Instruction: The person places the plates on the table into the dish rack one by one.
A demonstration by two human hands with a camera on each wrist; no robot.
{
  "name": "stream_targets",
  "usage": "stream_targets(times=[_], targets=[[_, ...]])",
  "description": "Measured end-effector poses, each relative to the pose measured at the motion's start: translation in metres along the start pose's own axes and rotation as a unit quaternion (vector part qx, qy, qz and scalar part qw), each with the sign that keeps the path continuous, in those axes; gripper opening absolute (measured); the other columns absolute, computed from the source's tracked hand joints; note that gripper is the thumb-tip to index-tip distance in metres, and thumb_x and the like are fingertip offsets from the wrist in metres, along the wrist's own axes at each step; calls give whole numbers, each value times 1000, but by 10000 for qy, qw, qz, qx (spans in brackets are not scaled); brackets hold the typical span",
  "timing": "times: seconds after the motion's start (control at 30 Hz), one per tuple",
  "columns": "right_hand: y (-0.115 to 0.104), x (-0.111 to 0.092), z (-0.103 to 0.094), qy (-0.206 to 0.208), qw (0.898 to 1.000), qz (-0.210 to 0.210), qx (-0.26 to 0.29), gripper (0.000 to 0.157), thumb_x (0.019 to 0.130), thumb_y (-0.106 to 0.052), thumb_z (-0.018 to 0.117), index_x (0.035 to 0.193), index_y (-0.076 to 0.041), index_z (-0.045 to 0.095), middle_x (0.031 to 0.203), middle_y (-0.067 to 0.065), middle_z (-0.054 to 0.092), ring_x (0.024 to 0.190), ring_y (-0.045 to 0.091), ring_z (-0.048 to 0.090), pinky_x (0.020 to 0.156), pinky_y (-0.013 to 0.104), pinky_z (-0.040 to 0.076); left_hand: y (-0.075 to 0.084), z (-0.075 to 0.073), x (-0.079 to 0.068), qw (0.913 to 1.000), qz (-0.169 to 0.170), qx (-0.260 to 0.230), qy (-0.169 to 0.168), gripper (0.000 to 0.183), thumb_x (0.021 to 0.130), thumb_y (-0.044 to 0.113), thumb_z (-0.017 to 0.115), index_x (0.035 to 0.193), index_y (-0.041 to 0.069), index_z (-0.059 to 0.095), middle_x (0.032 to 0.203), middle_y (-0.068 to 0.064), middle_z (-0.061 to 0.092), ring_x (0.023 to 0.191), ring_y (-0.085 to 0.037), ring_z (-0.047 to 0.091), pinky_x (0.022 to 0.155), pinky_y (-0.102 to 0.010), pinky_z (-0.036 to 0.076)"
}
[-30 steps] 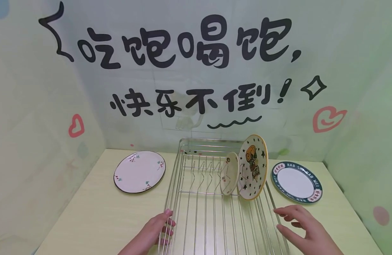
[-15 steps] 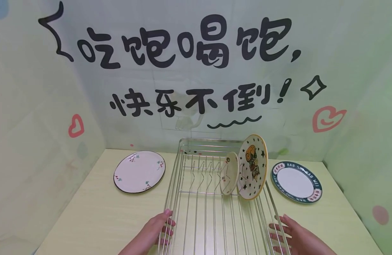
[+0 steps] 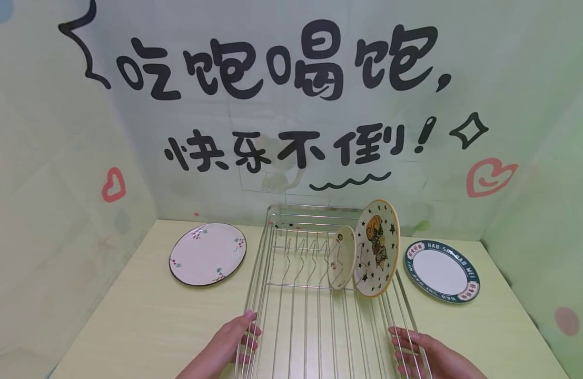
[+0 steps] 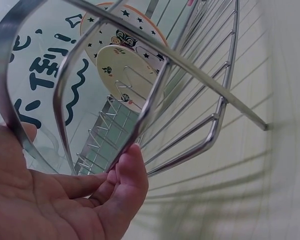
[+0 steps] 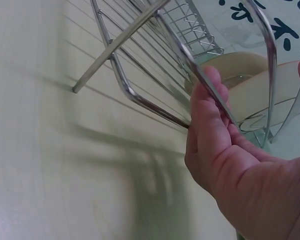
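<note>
A silver wire dish rack (image 3: 315, 210) stands on the table before me. Upright in its slots on the right are a small cream plate (image 3: 338, 263) and a larger orange-rimmed plate (image 3: 383, 266) printed with stars and a cartoon animal. My left hand (image 3: 222, 348) grips the rack's left side, the fingers curled through the wires and the thumb on the top rail. On the opposite side my right hand (image 3: 435, 358) holds the rack likewise, fingertips showing inside. In the right wrist view the right fingers (image 5: 207, 117) wrap around the side wires.
Left of the rack, a white plate (image 3: 208, 255) with a dark rim and small flower sprigs lies on the pale wooden table (image 3: 130, 326). A white plate with a lettered dark green rim (image 3: 421, 273) lies to the right. Printed fabric walls (image 3: 291, 116) enclose the back and sides.
My right hand has moved left from beside the rack to its right side, and its fingers have gone through the wires and closed around them. My left hand and the plates have stayed put.
</note>
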State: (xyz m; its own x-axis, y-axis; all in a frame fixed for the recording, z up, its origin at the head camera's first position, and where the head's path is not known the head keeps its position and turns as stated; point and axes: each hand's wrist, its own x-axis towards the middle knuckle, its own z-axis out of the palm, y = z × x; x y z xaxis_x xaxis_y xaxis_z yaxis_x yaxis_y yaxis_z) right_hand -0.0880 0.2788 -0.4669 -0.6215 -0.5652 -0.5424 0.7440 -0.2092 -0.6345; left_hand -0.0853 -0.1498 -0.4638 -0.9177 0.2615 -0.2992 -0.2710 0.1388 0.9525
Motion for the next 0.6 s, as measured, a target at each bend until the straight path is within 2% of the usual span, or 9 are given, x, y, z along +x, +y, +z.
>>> stream_targets(times=[0.27, 0.43, 0.6], targets=[[1, 1, 0, -16, 9998, -183, -48, 37, 100, -40, 37, 123, -21, 59, 124, 0, 53, 114, 23, 46, 102, 35, 32, 3, 2, 1, 9999, 5, 63, 135, 67, 99, 47, 34, 130, -12, 38, 103, -16, 52, 81, -24, 53, 62, -41, 53], [2, -1, 2, 51, 9998, -178, -27, 37, 100, -40, 37, 122, -22, 60, 123, 0, 54, 113, 22, 46, 103, 36, 31, 4, 2, 0, 9998, 49, 115, 133, 68, 100, 47, 33, 132, -13, 35, 103, -16, 51, 81, -24, 54, 62, -41, 53], [2, 0, 0, -217, 9995, -237, 20, 35, 101, -37, 34, 120, -23, 60, 124, 0, 53, 113, 21, 45, 103, 35, 31, 6, 0, 0, 9997, -121, 199, 121, 75, 98, 53, 29, 135, -13, 34, 104, -16, 52, 82, -24, 53, 62, -41, 53]])
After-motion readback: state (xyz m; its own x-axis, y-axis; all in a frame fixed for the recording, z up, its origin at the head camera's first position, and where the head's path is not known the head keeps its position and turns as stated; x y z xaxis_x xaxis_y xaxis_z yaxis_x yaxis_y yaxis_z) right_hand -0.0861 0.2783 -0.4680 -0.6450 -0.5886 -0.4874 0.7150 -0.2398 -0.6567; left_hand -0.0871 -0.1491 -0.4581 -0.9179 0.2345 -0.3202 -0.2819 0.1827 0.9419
